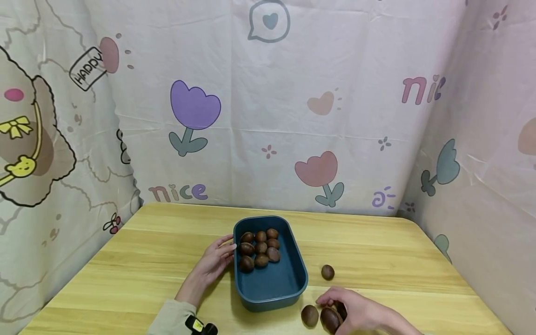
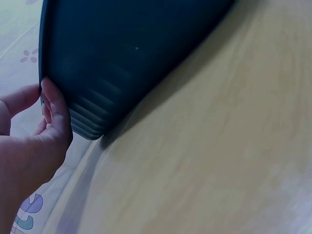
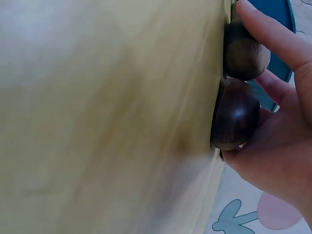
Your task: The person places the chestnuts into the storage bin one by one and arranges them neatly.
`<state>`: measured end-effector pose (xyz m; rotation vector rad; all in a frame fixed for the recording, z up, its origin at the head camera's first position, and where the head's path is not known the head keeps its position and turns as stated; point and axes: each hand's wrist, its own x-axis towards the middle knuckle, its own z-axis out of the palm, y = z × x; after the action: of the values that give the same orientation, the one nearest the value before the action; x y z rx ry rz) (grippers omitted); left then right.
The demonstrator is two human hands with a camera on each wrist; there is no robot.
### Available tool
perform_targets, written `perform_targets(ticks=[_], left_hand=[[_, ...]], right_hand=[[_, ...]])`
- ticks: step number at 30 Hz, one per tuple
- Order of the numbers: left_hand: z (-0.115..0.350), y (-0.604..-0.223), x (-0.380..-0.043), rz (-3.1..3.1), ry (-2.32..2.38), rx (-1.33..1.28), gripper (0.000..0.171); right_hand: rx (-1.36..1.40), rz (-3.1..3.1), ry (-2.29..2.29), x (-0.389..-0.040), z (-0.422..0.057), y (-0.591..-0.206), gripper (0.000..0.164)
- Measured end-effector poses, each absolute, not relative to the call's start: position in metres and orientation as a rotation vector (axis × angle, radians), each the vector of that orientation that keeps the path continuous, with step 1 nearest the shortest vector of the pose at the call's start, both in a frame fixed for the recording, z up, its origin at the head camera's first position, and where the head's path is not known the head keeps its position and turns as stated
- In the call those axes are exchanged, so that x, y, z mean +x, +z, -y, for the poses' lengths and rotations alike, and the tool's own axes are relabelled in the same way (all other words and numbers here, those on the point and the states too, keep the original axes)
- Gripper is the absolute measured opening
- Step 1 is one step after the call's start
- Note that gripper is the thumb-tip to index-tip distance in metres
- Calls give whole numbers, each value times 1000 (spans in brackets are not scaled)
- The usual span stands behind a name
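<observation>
My left hand (image 1: pixel 215 260) is at the left wall of a dark blue rectangular plastic bin (image 1: pixel 278 295), pinching its rim between thumb and fingers. Inside the bin, several brown chestnuts (image 1: pixel 261 248) lie in rows toward the far left end. To the bin's right, my right hand (image 1: pixel 360 309) curls its thumb and fingers around chestnuts on the table. One glossy dark chestnut (image 3: pixel 236 114) lies against the palm side, with a second chestnut (image 3: pixel 246 53) beside it under the fingers. The hand partly covers another chestnut (image 1: pixel 341 310) in the head view.
A loose chestnut (image 1: pixel 310 316) lies between the right hand and the bin's near corner. Farther back sits another chestnut (image 1: pixel 328 272). The wooden table (image 1: pixel 176 223) is bordered by a printed cloth (image 1: pixel 268 116) at the back and sides.
</observation>
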<state>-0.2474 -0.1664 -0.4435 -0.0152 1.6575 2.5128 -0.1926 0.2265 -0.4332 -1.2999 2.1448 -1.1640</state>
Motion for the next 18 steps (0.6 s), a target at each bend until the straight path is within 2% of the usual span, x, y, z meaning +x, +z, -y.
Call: perform_targets(ticks=[18], left_hand=[[165,-444,-247,-1671,2517,-28,47]], right_hand=[[-808,-2304,-1173,-197,-218,-423,40]])
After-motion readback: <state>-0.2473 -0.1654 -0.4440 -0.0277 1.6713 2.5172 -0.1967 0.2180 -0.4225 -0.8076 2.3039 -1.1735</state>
